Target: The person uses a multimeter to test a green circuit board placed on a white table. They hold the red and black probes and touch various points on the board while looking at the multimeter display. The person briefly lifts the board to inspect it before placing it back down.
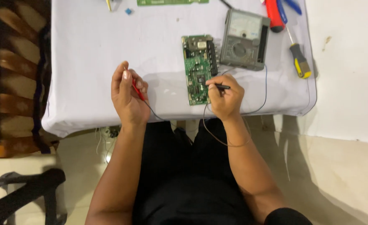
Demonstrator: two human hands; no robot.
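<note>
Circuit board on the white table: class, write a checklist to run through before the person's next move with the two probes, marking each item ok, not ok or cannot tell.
1. Red probe held in left hand: ok.
2. Black probe held in right hand: ok.
3. Black probe tip over the circuit board: ok; actual contact cannot tell.
4. Red probe on the board: not ok, it is off to the side.
5. Meter beside the board, dial facing up: ok.
6. Meter setting: cannot tell.
</note>
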